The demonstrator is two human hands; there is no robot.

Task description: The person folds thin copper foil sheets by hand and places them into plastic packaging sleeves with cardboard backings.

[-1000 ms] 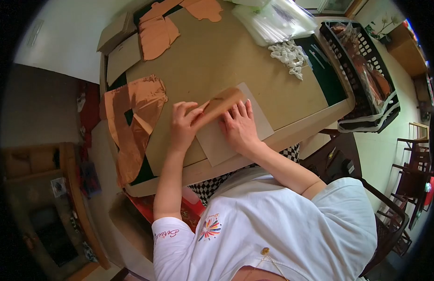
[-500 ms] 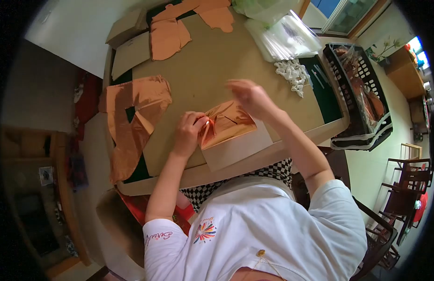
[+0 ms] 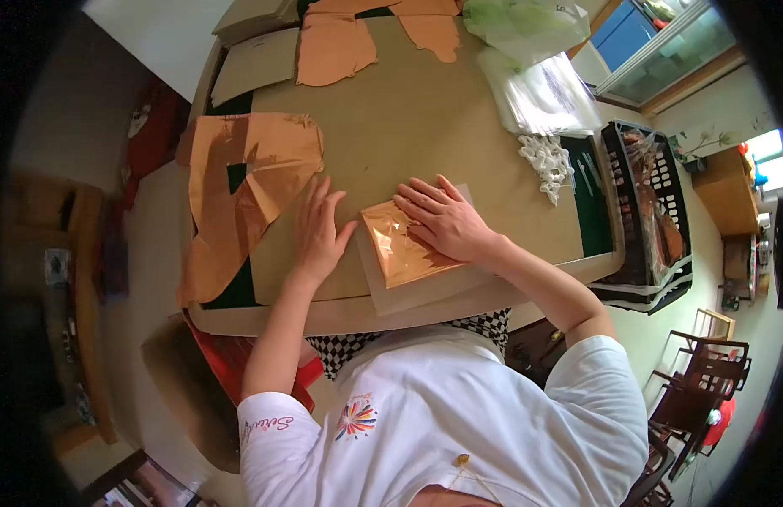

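A folded, shiny copper-coloured film piece (image 3: pixel 397 255) lies on a pale sheet (image 3: pixel 408 302) near the table's front edge. My right hand (image 3: pixel 449 223) rests flat on the film's right part, fingers stretched toward its far edge and covering some of it. Just left of the film, my left hand (image 3: pixel 322 235) is open and holds nothing, its thumb pointing at the film. Beyond its fingertips lies a larger crumpled copper-coloured sheet (image 3: pixel 281 182) with a small dark gap in it.
Farther back are copper-coloured pieces (image 3: pixel 334 52) and a stack of cardboard (image 3: pixel 254 68). Clear plastic bags (image 3: pixel 548 93), a white stringy bundle (image 3: pixel 545 165) and thin sticks (image 3: pixel 589 173) lie on the right. A black crate (image 3: pixel 649 211) stands beyond the table's right edge.
My right hand has come down from above onto the film. My left hand has let go of the film's left edge and opened beside it. The film now lies flatter.
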